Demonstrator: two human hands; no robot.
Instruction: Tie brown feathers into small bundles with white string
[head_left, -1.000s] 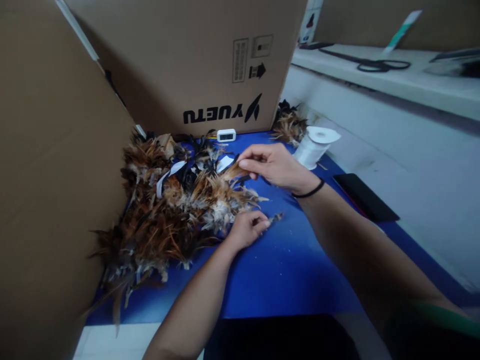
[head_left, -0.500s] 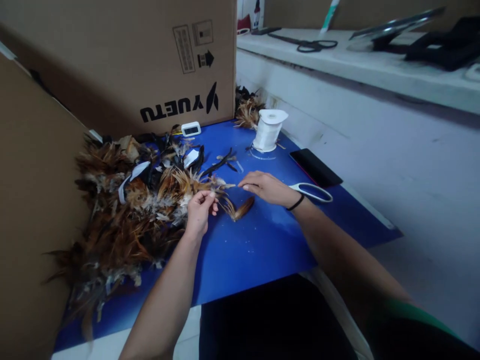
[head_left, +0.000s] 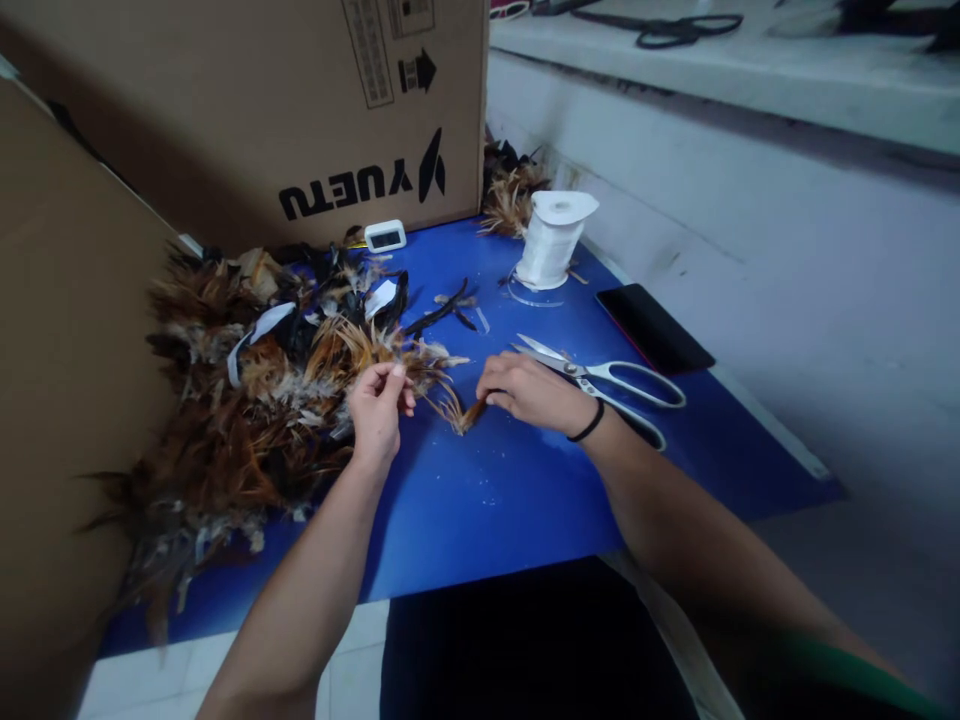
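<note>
My left hand [head_left: 379, 405] is closed in a pinch at the right edge of a big heap of brown, black and white feathers [head_left: 247, 450]. What its thumb and forefinger hold is too small to make out. My right hand [head_left: 532, 390] has its curled fingers on the right end of a small brown feather bunch [head_left: 466, 416] lying on the blue tabletop [head_left: 480, 510]. Just beyond that hand lie scissors [head_left: 577, 370] with white handles, partly covered by my wrist.
A white ribbon spool [head_left: 553, 245] stands at the back, before more feathers [head_left: 514, 195]. At the right edge lies a dark phone [head_left: 656, 325]. A small white digital device [head_left: 385, 236] sits by the cardboard box [head_left: 375, 120]. Black scissors [head_left: 679, 30] rest on the ledge.
My right hand has come down onto the small brown feather bunch. My left hand has shifted slightly left, still pinched. More of the white-handled scissors shows as the view tilts down.
</note>
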